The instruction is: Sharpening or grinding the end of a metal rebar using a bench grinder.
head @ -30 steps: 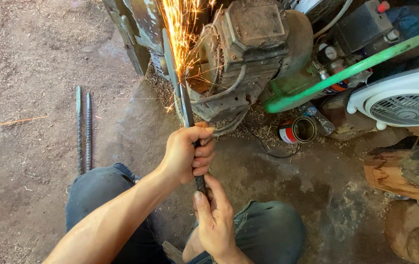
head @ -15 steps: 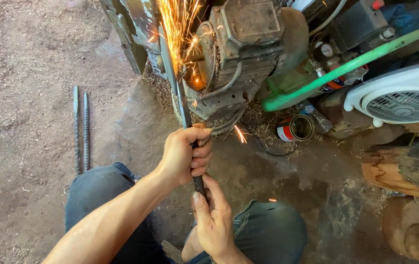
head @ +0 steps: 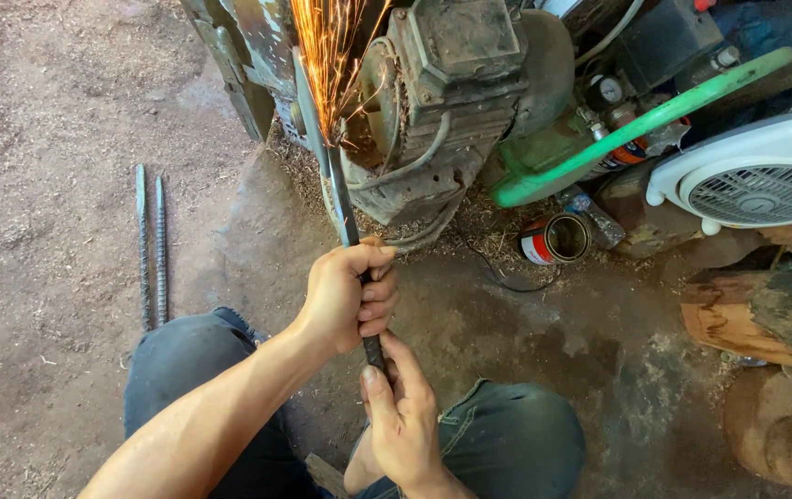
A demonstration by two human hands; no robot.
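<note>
At grinder [head: 442, 102] | both hands' fingers [head: 373, 300] clamp rod [head: 345, 208] | sparks; tin can [head: 553, 238], fan [head: 756, 185] right

The left hand [head: 345, 298] reaches forward on an extended bare forearm, fingers [head: 377, 300] curled tight. Just behind it, the right hand [head: 402, 420] grips with thumb pointing forward.
</note>
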